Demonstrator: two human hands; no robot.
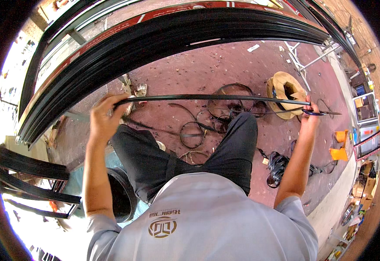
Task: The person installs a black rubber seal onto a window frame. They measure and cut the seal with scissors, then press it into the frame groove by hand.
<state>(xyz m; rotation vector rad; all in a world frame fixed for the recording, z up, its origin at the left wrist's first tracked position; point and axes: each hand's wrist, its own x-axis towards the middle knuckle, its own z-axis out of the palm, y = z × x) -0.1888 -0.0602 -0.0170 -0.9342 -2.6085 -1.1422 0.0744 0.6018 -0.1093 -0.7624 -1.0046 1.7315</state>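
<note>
A long, narrow black strip stretches nearly level across my front, above my knees. My left hand pinches its left end between thumb and fingers. At the other end my right hand is closed around the strip and also holds a pair of scissors. The scissors have dark handles, and their blades point off to the right, away from the strip. Some fingers of my right hand are hidden behind these things. Loose black strip lies in loops on the floor beyond and between my knees.
A stack of long black profiles spans the far side. A wooden cable spool stands far right, near tangled black strip and an orange object. A white glove lies past my left hand; a black bin stands by my left leg.
</note>
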